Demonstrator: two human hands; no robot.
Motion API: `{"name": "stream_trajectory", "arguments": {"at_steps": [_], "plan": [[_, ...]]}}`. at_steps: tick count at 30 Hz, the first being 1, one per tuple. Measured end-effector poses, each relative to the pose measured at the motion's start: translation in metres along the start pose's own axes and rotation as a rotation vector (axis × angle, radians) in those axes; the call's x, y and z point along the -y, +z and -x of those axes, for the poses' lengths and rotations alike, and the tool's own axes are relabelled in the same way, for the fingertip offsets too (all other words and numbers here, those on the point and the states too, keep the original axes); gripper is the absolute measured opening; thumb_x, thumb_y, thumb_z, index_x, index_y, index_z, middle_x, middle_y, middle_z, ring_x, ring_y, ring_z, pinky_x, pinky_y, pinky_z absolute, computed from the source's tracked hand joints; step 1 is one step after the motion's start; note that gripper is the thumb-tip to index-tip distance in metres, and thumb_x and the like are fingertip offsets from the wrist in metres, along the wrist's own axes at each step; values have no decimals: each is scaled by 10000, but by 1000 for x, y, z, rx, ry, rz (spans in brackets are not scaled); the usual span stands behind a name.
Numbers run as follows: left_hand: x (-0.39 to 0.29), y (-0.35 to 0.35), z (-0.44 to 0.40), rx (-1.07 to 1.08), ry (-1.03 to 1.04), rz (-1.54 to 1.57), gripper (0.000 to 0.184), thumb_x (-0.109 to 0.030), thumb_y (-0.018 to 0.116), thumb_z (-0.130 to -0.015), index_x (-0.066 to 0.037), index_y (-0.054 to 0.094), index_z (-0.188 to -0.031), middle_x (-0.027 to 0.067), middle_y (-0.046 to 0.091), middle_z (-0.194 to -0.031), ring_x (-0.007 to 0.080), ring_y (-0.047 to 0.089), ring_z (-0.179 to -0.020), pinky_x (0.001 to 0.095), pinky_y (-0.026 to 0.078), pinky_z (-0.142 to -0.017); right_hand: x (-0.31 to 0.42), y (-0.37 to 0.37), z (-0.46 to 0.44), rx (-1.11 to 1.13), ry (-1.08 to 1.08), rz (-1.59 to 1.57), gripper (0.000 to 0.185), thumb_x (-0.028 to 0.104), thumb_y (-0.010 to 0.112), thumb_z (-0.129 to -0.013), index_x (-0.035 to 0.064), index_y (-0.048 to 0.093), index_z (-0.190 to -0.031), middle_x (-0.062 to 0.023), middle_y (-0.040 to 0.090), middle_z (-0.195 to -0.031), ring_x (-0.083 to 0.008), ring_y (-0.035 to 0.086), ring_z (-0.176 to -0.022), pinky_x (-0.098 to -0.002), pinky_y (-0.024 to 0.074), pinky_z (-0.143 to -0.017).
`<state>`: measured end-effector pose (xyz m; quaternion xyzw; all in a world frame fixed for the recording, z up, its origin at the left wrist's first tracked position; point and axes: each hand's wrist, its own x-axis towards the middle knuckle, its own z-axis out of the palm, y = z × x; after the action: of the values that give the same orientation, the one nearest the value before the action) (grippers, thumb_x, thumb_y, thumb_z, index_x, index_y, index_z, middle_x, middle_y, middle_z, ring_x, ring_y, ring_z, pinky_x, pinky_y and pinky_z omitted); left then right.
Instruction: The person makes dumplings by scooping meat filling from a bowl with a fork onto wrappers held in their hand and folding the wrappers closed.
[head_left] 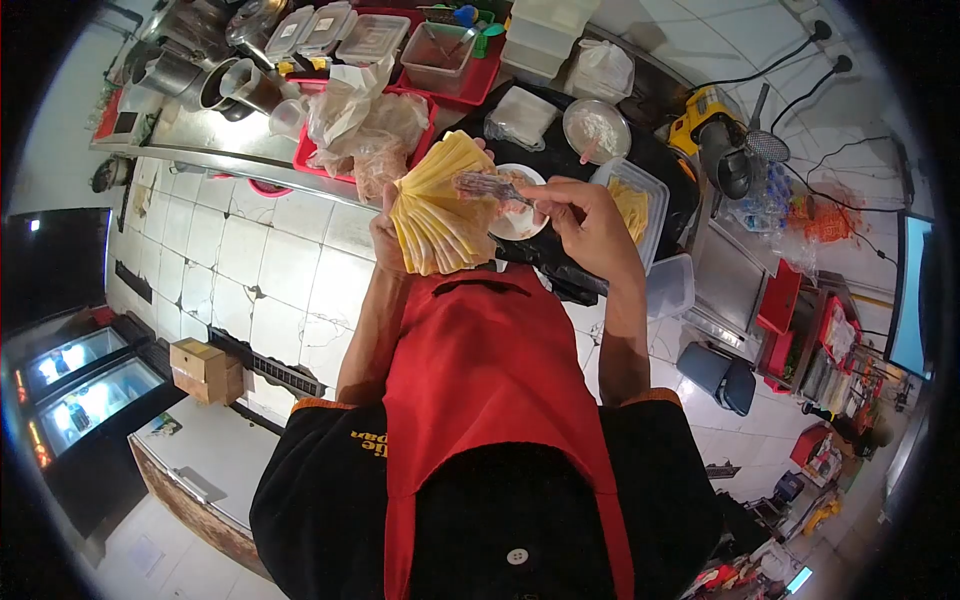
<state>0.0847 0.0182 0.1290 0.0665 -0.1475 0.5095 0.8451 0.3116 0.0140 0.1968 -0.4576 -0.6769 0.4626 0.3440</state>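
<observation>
Sheets, yellow and thin, fan out above the desk's near edge, gripped at one side by the left hand, likely to keep them separate. The right hand pinches a utensil against them; the bowl sits close beneath, presumably for short reaches.

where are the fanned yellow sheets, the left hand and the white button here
Fanned yellow sheets [438, 222]: head view, middle of the fan's pleated face.
Left hand [387, 243]: head view, back of the hand, at the fan's gathered edge.
White button [517, 556]: head view, centre of its round face.
</observation>
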Motion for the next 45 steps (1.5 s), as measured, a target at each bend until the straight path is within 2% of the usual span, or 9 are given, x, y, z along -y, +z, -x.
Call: {"name": "stream_trajectory", "arguments": {"at_steps": [8,18,24,28,30,31,35,40,45], "plan": [[-13,-7,5,-440,197,-342,772,-544,349,-983,-3,231,-1522,227,317,-1538,362,374,-1391,496,341,-1142,-28,30,-1,-236,-264,27,339,-149,542,-851,21,729,-1077,-123,686,-960,-199,658,-841,-280,514,-761],[4,-17,20,-255,-47,-949,614,-448,352,-1042,40,370,-1414,211,551,-1318,314,595,-1159,426,487,-1005,-36,23,-6,-98,-138,-97,249,12,745,-831,37,606,-1036,34,579,-967,-21,483,-766,-180,376,-646],[1,-19,6,-369,-318,-512,593,-403,349,-1060,47,327,-1446,188,605,-1230,267,645,-1057,372,535,-909,-71,22,-2,4,-5,-111,314,-12,757,-776,9,607,-1051,-10,577,-989,-79,568,-822,-229,460,-742],[4,-37,2,-575,-321,-1271,446,-204,472,-1028,48,412,-1392,181,565,-1283,240,606,-1106,350,496,-955,-109,52,3,13,129,-735,511,162,803,-822,7,574,-1252,32,592,-994,-68,579,-885,-222,462,-810],[19,-9,-15,-179,-77,-1946,554,-212,427,-1052,74,262,-1496,253,156,-1596,278,74,-1506,386,142,-1194,-125,65,6,29,-77,-769,647,225,844,-783,22,524,-1308,19,596,-1025,-77,573,-915,-227,464,-825],[22,-24,-14,-180,-40,-2052,536,-208,407,-1056,55,269,-1502,242,298,-1552,318,295,-1446,394,266,-1162,-126,66,11,42,66,-643,775,247,888,-699,23,486,-1322,-19,593,-1070,-120,579,-926,-247,465,-842],[34,-48,-14,-595,-172,-1061,560,-365,379,-1063,6,336,-1480,178,548,-1323,303,607,-1123,411,471,-1020,-113,74,14,-315,-56,-38,820,172,891,-582,20,477,-1274,-80,586,-1059,-162,588,-923,-287,485,-807],[44,-92,-25,-523,-323,-287,704,-586,287,-1012,-6,443,-1380,177,549,-1345,327,543,-1240,498,416,-1071,-101,49,30,-499,66,287,711,205,890,-566,-14,558,-1155,-146,634,-1059,-217,653,-963,-335,527,-802],[63,-142,-26,-531,-406,-227,535,-405,397,-1038,-21,426,-1411,187,522,-1389,347,535,-1259,517,444,-1054,-83,-8,59,-390,195,-13,614,193,864,-623,-27,607,-1135,-110,665,-1020,-171,640,-925,-302,517,-821]]}}
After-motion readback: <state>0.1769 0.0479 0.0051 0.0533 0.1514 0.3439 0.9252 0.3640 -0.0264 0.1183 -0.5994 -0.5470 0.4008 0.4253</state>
